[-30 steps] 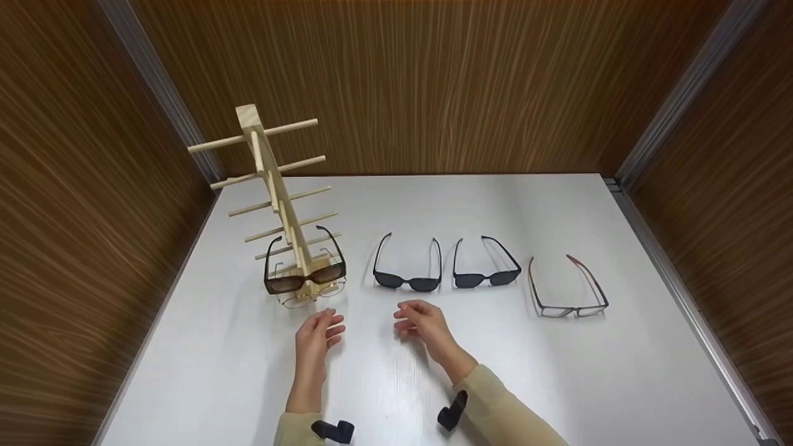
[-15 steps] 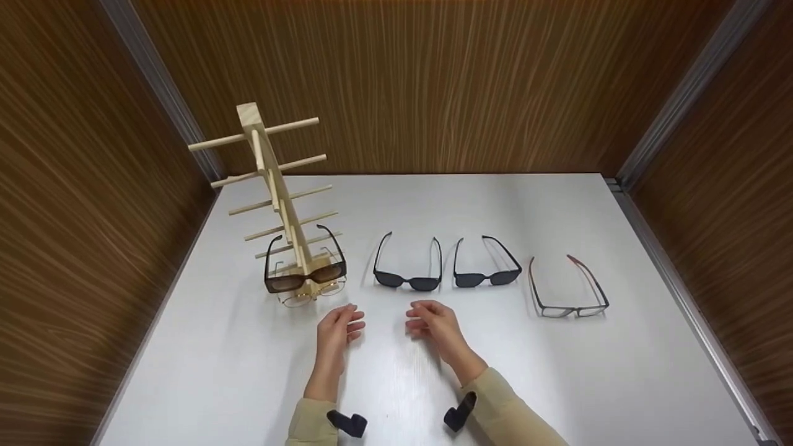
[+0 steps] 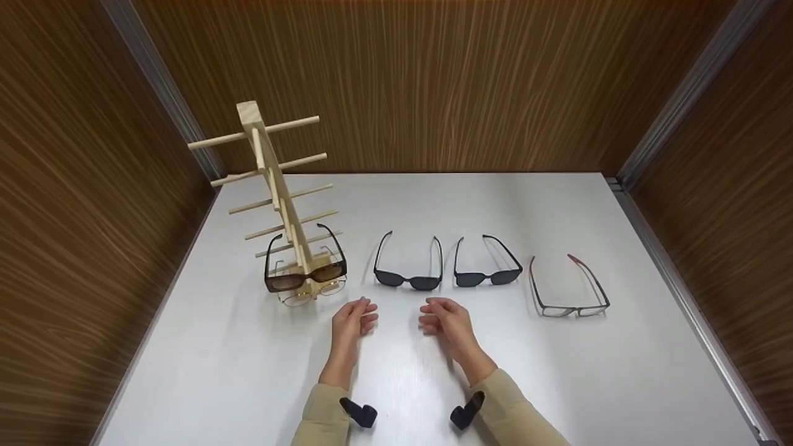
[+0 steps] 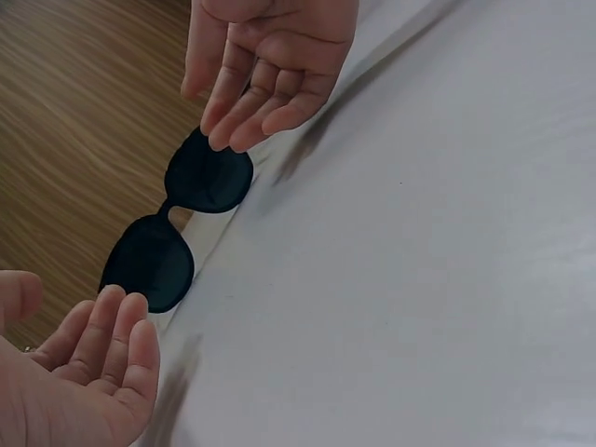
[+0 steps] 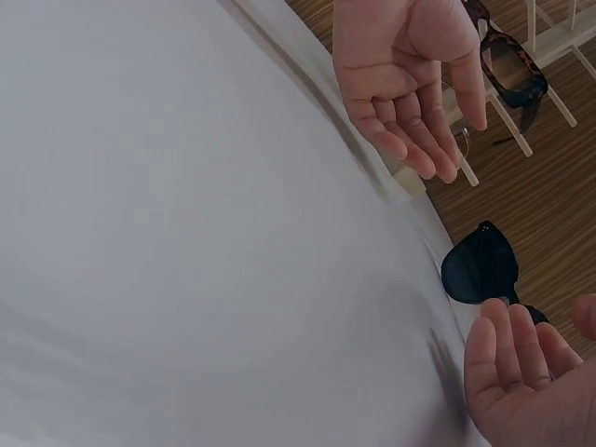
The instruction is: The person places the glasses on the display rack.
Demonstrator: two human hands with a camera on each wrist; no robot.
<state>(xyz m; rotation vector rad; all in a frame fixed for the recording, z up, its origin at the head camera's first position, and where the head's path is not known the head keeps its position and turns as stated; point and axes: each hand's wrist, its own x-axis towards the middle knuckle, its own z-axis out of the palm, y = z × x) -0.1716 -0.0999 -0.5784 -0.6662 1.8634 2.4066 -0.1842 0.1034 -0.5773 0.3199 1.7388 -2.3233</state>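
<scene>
My left hand [image 3: 352,322] hovers low over the white table with loosely bent fingers and holds nothing. Facing it, my right hand [image 3: 451,322] is likewise relaxed, with a gap between the two. Just beyond them lies a pair of black sunglasses [image 3: 389,280], lenses toward me and temples unfolded; in the left wrist view its dark lenses [image 4: 149,261] show between both hands. A second pair of dark sunglasses [image 3: 471,280] lies to its right. On the wooden glasses rack [image 3: 253,118] at left hang brown sunglasses [image 3: 286,283], above thin wire-rimmed glasses [image 3: 297,301].
Clear-lensed eyeglasses [image 3: 556,309] with reddish temples lie farther right on the white table [image 3: 644,371]. The rack's upper pegs [image 3: 291,124] stick out to both sides. Wood-grain panels [image 3: 433,80] enclose the table at the back and sides.
My left hand has moved right, away from the rack, and slightly forward. My right hand has shifted a little to the right. The glasses and rack stay in place.
</scene>
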